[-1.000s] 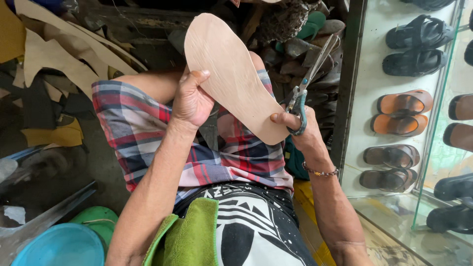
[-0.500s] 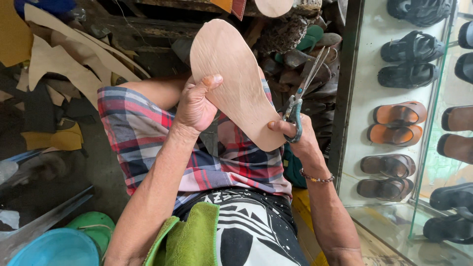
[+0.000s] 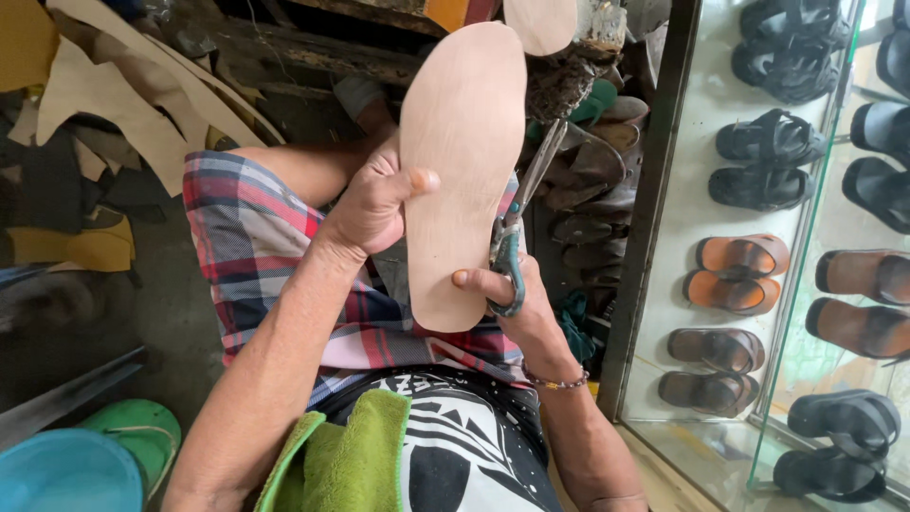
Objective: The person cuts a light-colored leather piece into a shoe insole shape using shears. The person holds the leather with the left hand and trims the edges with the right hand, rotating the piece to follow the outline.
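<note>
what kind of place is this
Most likely a small sandal-maker's workshop and shop. The left hand holds a tan cut-out sole, the right hand works scissors along its edge, leather offcuts lie about, and a glass case displays finished sandals.

head cam: single view | looks steeply down over own lap | close range, left hand (image 3: pixel 374 204) and right hand (image 3: pixel 517 299) mid-frame | glass sandal case (image 3: pixel 806 265) along right edge | no second view

Grey floor (image 3: pixel 152 313), tan leather offcuts (image 3: pixel 114 104), green sandal (image 3: pixel 133 436), blue basin (image 3: pixel 66 474), perhaps plastic
</note>
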